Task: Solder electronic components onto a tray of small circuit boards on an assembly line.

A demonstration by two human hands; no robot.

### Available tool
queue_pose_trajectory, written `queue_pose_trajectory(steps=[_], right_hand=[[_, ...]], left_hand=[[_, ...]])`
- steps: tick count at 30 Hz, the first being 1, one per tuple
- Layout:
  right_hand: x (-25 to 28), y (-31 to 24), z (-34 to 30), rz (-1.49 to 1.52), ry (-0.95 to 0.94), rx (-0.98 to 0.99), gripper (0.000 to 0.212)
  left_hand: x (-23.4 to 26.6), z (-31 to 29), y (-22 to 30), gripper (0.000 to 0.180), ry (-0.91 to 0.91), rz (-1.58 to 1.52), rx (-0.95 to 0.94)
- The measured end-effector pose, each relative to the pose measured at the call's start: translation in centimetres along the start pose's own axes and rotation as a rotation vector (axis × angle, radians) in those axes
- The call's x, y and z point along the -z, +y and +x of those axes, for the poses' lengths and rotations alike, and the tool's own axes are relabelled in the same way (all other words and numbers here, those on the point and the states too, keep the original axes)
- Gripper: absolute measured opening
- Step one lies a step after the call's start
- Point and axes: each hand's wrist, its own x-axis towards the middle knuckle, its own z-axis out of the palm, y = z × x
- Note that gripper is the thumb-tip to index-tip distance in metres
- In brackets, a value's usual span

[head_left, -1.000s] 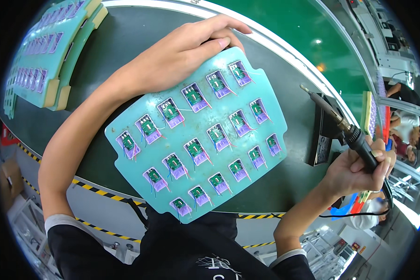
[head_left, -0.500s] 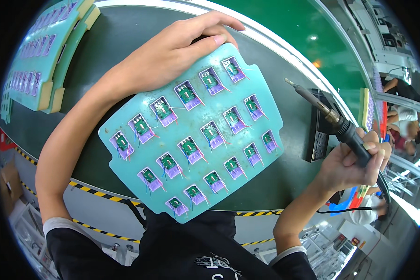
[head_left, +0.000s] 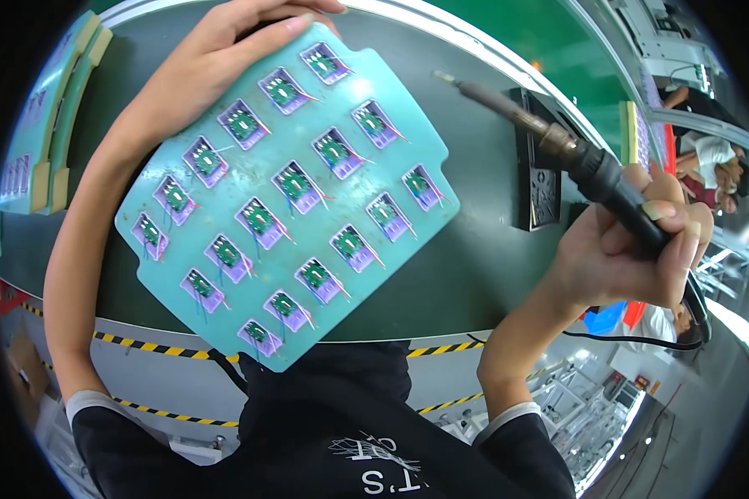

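Observation:
A teal tray (head_left: 393,170) with cut-out pockets lies tilted across the dark workbench, its near corner over the front edge. Purple cases sit in the pockets, each with a small green circuit board (head_left: 293,183) and thin coloured wires sticking out. My left hand (head_left: 216,62) grips the tray's far left edge, thumb on top and fingers curled over the rim. Off to the right, my right hand (head_left: 632,241) closes round the black handle of a soldering iron (head_left: 595,170). Its tip points to the far left, raised and apart from the tray.
More teal trays (head_left: 37,125) are stacked at the far left of the bench. Behind the iron stands a black slotted holder (head_left: 543,195). A black cable (head_left: 624,339) trails from the iron. Yellow-black tape (head_left: 162,349) marks the front edge. People sit beyond the right side.
The whole view has shifted, so tray, bench and left hand appear further left and higher. The right hand and soldering iron look larger and closer. Both grips are the same.

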Motion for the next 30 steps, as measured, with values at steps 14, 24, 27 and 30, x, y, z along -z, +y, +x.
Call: queue_pose_trajectory(steps=[14, 24, 27, 30], right_hand=[[0.6, 0.4, -5.0, 0.145, -0.116, -0.034, 0.018], [0.2, 1.0, -5.4, 0.107, -0.104, -0.018, 0.014], [1.2, 0.9, -5.4, 0.069, -0.108, -0.029, 0.014], [-0.1, 1.0, -5.4, 0.128, -0.109, -0.05, 0.014]], left_hand=[[0.1, -1.0, 0.6, 0.028, 0.047, 0.102, 0.0], [0.1, 5.7, -7.6, 0.027, -0.49, -0.682, -1.157], [-0.5, 0.3, -0.2, 0.028, 0.01, 0.059, -0.04], [0.2, 5.4, -7.6, 0.028, -0.5, -0.705, -1.169]])
